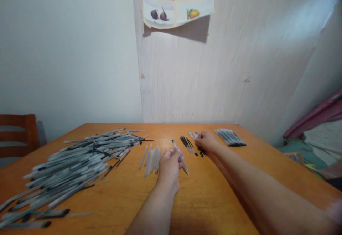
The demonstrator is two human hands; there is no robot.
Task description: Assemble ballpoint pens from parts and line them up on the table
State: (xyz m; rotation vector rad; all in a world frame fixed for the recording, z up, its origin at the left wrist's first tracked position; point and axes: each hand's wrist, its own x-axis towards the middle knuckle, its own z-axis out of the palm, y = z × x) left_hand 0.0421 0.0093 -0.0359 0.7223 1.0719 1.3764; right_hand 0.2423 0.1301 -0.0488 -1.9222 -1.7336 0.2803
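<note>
My left hand (169, 164) is closed around a clear pen (183, 163), which tilts with its black end up and its pale tip down to the right. To the right and farther back, my right hand (208, 142) reaches down to a small group of clear-white pen caps (192, 134). Its fingers are pinched together, and what sits between them is too small to make out. Several dark ink refills (186, 144) lie between the two hands. Small black plugs (201, 153) lie just below the right hand. Beside my left hand rest loose, frosted pen barrels (151, 161).
A big heap of pens and pen parts (82, 162) covers the left side of the wooden table (205, 203). At the back right, several pens (229, 137) lie in a neat row, black ends toward me. A wooden chair (18, 133) stands at the left; a fruit poster (177, 3) hangs on the wall.
</note>
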